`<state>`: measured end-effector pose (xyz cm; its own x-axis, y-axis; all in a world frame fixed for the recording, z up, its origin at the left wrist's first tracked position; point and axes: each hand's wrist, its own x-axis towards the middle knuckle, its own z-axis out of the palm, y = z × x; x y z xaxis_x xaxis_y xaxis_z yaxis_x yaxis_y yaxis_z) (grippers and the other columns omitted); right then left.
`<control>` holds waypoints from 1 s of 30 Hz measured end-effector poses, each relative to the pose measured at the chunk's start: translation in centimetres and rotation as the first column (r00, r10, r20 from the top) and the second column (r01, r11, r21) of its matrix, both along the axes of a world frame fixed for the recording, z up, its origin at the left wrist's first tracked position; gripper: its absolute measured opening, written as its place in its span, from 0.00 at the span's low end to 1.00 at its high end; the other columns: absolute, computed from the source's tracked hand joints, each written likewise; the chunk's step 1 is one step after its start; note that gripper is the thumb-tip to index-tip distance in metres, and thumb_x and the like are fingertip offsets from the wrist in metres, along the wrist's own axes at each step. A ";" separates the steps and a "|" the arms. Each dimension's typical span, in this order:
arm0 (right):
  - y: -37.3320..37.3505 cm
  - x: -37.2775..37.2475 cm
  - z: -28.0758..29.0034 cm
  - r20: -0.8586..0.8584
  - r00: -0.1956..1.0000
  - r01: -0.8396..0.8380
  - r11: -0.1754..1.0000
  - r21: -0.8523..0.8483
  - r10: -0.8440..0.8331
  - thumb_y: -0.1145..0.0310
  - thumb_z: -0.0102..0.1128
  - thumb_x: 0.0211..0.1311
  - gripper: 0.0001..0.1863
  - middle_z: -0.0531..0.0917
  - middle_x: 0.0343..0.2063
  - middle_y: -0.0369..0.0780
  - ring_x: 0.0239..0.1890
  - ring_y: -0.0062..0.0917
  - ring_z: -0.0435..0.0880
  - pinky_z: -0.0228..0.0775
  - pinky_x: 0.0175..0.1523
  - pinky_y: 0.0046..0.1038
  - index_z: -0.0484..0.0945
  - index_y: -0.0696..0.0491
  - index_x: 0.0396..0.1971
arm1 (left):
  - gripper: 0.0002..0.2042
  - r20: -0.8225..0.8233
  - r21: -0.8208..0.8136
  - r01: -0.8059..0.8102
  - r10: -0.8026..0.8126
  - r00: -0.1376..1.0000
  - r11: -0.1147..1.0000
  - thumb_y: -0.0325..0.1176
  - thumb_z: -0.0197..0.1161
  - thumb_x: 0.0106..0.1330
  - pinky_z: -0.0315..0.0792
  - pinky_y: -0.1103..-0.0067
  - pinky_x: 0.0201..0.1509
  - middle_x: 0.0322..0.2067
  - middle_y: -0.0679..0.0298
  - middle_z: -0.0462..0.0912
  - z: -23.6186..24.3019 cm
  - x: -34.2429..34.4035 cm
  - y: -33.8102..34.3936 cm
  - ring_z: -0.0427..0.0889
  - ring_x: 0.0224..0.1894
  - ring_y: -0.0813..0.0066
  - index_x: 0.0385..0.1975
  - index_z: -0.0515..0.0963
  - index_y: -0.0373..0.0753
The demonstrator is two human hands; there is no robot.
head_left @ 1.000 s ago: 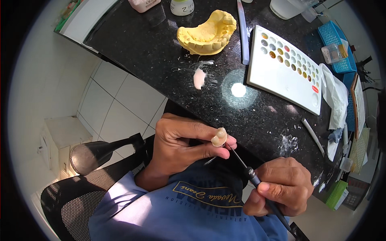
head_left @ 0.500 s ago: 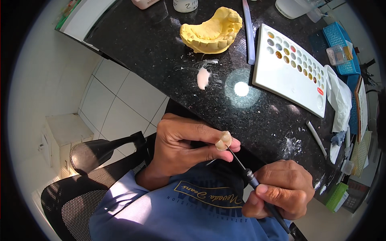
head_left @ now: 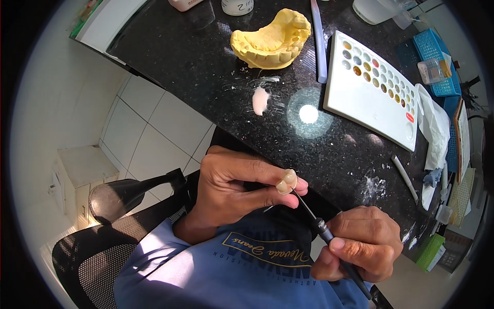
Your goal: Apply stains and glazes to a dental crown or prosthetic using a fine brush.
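Pinched between the thumb and fingers of my left hand (head_left: 231,185) is a small cream, tooth-shaped dental piece (head_left: 286,181) with rounded cusps. My right hand (head_left: 360,244) grips a slim instrument (head_left: 322,228) with a dark handle and thin metal shaft, whose tip meets the lower edge of the dental piece. Above my hands on the speckled black worktop (head_left: 170,56) are a yellow dental cast (head_left: 270,46), a pink-white blob (head_left: 260,101) and a white palette (head_left: 365,110) with wells of coloured material.
A blue knife-like tool (head_left: 319,51) lies beside the palette. Crumpled tissue (head_left: 432,123), a pale stick (head_left: 404,177) and blue baskets (head_left: 435,56) line the right side. Jars (head_left: 236,6) stand at the back. A black chair (head_left: 92,257) and white cabinet (head_left: 85,170) are at left.
The dental piece has shifted a little right and down and turned slightly, with the instrument's tip still at it. The surroundings appear slightly shifted rightward, as the view moved a little.
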<state>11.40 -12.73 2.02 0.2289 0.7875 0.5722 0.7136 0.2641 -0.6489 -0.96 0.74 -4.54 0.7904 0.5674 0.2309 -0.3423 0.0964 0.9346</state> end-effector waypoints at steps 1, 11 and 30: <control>0.0 -0.1 0.0 -0.001 1.000 -0.002 1.000 0.000 0.002 0.78 0.59 0.43 0.11 0.74 0.18 0.36 0.16 0.19 0.74 0.70 0.21 0.18 0.72 0.53 0.29 | 0.08 0.001 -0.002 -0.003 0.003 1.000 1.000 0.18 0.68 0.48 0.80 0.77 0.38 0.28 0.52 0.83 0.0 0.0 0.0 0.84 0.32 0.67 0.29 0.80 0.28; 0.1 -0.1 0.1 -0.003 1.000 0.002 1.000 -0.014 -0.002 0.79 0.59 0.43 0.11 0.73 0.17 0.36 0.16 0.18 0.74 0.70 0.21 0.17 0.72 0.53 0.29 | 0.09 -0.001 -0.008 0.008 -0.008 1.000 1.000 0.17 0.68 0.48 0.80 0.77 0.39 0.28 0.51 0.83 0.0 0.0 0.1 0.84 0.33 0.67 0.30 0.80 0.28; -0.1 -0.1 0.0 0.006 1.000 0.016 1.000 -0.017 -0.015 0.78 0.59 0.43 0.10 0.73 0.17 0.35 0.16 0.18 0.72 0.69 0.20 0.17 0.73 0.53 0.29 | 0.10 -0.021 -0.054 -0.104 0.103 0.994 0.993 0.22 0.74 0.39 0.81 0.77 0.29 0.23 0.49 0.82 0.2 0.4 -0.6 0.84 0.25 0.63 0.21 0.80 0.28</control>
<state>11.26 -12.80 2.04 0.2377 0.7933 0.5605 0.7214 0.2423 -0.6488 -0.60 0.19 -4.31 0.7308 0.6577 0.1828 -0.3357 0.1131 0.9351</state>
